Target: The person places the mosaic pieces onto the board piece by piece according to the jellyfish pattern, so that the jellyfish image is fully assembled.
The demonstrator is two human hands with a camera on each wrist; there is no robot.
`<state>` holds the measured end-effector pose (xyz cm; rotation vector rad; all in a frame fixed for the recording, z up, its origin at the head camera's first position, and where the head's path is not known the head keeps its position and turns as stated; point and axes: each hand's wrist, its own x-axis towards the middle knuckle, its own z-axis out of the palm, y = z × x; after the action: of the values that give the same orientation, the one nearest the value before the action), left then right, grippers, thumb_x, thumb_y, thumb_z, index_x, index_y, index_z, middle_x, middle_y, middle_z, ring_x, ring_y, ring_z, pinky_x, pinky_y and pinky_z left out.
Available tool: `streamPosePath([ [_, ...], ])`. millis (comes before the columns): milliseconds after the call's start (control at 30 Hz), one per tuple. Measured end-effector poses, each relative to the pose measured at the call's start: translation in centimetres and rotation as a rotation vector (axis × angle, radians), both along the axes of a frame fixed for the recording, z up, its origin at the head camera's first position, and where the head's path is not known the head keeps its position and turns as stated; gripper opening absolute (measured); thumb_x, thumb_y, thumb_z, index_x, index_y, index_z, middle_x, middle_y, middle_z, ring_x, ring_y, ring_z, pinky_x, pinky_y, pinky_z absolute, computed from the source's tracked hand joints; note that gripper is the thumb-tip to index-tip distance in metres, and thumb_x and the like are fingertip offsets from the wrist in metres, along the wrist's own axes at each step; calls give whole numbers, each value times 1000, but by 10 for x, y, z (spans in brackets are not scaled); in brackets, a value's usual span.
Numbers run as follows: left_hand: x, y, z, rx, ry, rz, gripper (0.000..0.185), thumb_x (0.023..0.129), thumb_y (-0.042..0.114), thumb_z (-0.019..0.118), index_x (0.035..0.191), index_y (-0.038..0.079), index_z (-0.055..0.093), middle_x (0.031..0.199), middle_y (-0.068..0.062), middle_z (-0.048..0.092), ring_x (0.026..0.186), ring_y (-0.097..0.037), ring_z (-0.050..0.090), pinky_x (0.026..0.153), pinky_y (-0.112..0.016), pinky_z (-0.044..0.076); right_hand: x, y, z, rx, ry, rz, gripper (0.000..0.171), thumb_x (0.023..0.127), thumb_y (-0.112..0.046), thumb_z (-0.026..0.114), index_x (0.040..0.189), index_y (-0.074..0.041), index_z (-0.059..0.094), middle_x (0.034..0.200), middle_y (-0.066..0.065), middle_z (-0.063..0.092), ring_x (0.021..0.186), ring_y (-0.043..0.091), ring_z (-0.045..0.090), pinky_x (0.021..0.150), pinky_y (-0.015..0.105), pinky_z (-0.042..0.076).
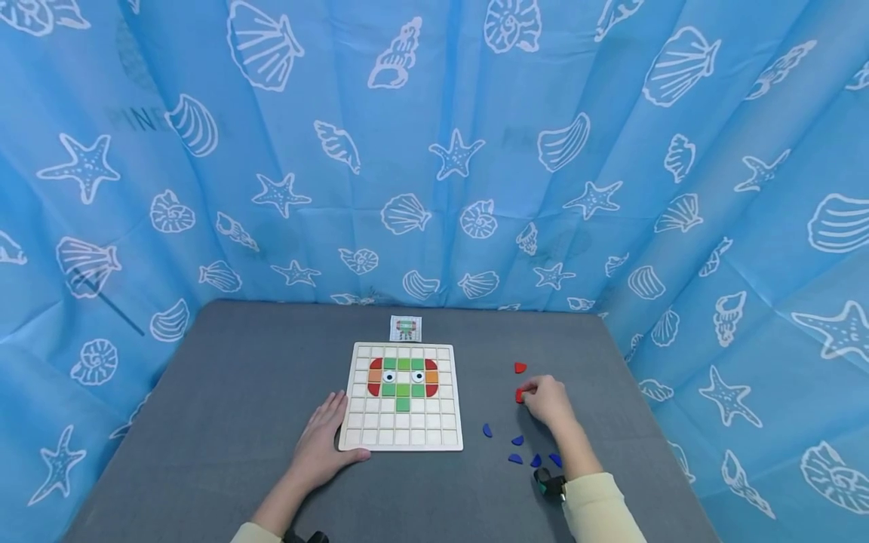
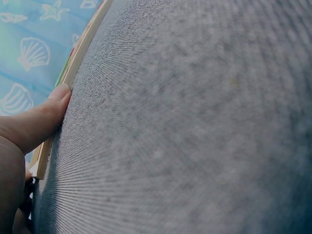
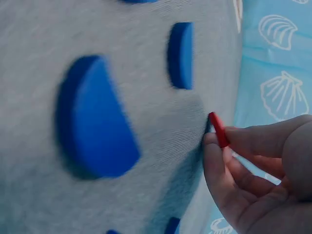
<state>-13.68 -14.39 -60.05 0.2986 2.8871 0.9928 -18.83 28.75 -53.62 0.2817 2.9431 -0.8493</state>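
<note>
A pale wooden grid board point(image 1: 385, 437) lies on the grey table, bearing green, red and orange tiles and two eye tiles. Along its left side rests my left hand point(image 1: 320, 443), fingers fairly straight, with the thumb touching the front edge; the left wrist view shows that thumb point(image 2: 41, 119) against the board's rim. To the right of the board, my right hand point(image 1: 548, 401) pinches a small red tile point(image 3: 219, 130) between thumb and fingertips, at or just above the cloth. Another red tile point(image 1: 520, 368), rounded on one side, lies just beyond that hand.
Several blue half-round tiles point(image 1: 487, 431) lie between the board and my right forearm; one blue tile point(image 3: 100, 119) looms large in the right wrist view. A small printed pattern card point(image 1: 406, 329) sits behind the board. A blue shell-patterned curtain point(image 1: 448, 249) borders the table.
</note>
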Motion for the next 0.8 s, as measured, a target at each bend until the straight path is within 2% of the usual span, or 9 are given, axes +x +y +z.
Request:
streamPosePath([
  [133, 1, -1, 0, -4, 0, 2, 125, 69, 69, 80, 158, -1, 26, 165, -19, 26, 155, -38, 18, 124, -55, 20, 0, 2, -2, 6, -2, 26, 14, 92, -10, 72, 103, -3, 77, 94, 11, 74, 86, 26, 66, 79, 48, 55],
  [300, 0, -1, -1, -8, 11, 3, 124, 69, 68, 80, 158, 0, 27, 165, -18, 27, 155, -37, 19, 124, -55, 21, 2, 2, 0, 14, -19, 47, 34, 86, -9, 80, 118, -3, 73, 108, 15, 74, 96, 28, 68, 87, 50, 55],
  [433, 0, 0, -2, -10, 13, 6, 124, 69, 67, 81, 158, 0, 27, 165, -18, 27, 155, -37, 19, 124, -54, 21, 6, 4, 1, 52, -15, 91, 29, 83, -3, 80, 111, -1, 76, 99, 13, 74, 87, 24, 68, 80, 47, 57],
  [533, 1, 1, -2, -7, 12, 5, 124, 69, 66, 82, 158, -1, 27, 165, -17, 27, 155, -37, 19, 124, -54, 20, 7, 5, 1, 89, 16, 130, 21, 84, -5, 80, 104, 0, 77, 93, 11, 74, 81, 22, 67, 76, 46, 57],
  [800, 0, 1, -1, 7, 11, 2, 123, 69, 66, 82, 158, 0, 27, 165, -17, 27, 155, -36, 19, 125, -53, 20, 9, 0, 0, 98, 47, 152, 19, 85, -11, 81, 101, -1, 78, 89, 8, 75, 81, 21, 69, 77, 46, 59],
])
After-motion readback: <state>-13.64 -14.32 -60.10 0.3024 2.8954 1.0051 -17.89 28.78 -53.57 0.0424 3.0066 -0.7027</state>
